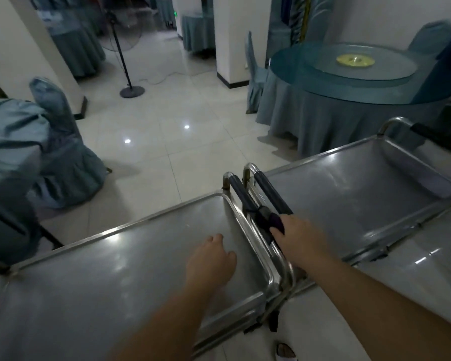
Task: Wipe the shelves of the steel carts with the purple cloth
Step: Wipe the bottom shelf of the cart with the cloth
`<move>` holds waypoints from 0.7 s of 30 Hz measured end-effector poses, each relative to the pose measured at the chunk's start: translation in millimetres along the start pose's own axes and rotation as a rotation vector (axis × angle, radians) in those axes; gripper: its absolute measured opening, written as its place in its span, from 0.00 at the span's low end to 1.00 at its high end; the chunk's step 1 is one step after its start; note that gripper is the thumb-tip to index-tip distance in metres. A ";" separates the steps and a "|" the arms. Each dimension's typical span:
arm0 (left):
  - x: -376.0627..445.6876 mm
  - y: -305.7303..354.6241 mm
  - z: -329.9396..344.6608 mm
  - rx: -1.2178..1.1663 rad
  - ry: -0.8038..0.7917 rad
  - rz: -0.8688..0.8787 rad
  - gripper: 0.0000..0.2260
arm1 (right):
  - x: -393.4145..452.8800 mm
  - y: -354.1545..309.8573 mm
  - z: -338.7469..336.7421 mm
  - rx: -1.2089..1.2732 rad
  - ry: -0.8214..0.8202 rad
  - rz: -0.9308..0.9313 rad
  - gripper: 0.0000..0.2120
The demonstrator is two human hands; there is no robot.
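- Landmark taken as the paired cart handles (258, 201), where two steel carts met end to end
- Left hand (211, 259) hovered or rested just left of the handles over the top shelf of the left cart (102, 277), fingers loosely curled and holding nothing; contact with the steel could not be confirmed
- Right hand (298, 238) lay at the near part of the handles, fingers closed on the purple cloth (272, 221), which was bunched against the handle bars
- Right cart's top shelf (349, 199) extended away to the right of the handles, bare steel showing
- Risk, as judged: the cloth was wedged between the two bars and could snag or slip from the fingers when pulled free; a tug might also roll the carts apart
- Count: two carts, two handles, one cloth, two hands
- Beyond the handles: one round draped table (349, 100) to the far right, one fan stand (130, 89) to the far left
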State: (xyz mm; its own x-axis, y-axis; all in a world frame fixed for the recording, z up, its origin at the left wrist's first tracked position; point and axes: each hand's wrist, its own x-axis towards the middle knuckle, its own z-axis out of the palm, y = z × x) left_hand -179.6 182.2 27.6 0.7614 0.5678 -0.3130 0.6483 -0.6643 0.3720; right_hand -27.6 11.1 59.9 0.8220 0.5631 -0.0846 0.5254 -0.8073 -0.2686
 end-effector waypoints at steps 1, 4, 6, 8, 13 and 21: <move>6.0 11.8 1.3 -0.006 0.009 -0.022 0.27 | 14.7 10.0 -3.2 -0.005 0.018 -0.010 0.17; 18.3 45.7 9.0 -0.057 0.033 -0.093 0.26 | 52.2 42.0 -10.7 -0.029 0.084 -0.041 0.17; 22.4 64.7 16.4 -0.094 0.045 -0.145 0.25 | 70.7 59.2 -11.0 -0.043 0.108 -0.057 0.17; 21.9 78.0 25.3 -0.107 0.044 -0.195 0.26 | 82.2 69.8 -4.1 -0.047 0.096 -0.078 0.19; 7.5 86.0 43.1 -0.086 0.042 -0.323 0.25 | 70.4 77.2 40.4 0.024 -0.019 -0.259 0.21; 0.5 69.8 49.1 -0.041 -0.005 -0.384 0.26 | 45.3 85.3 92.1 -0.107 -0.319 -0.313 0.34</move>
State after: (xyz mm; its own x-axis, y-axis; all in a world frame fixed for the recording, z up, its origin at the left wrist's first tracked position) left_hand -133.8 112.2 10.5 0.4628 0.7693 -0.4405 0.8859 -0.3834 0.2612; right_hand 34.2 -16.0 -55.3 0.5203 0.7955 -0.3105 0.7711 -0.5939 -0.2295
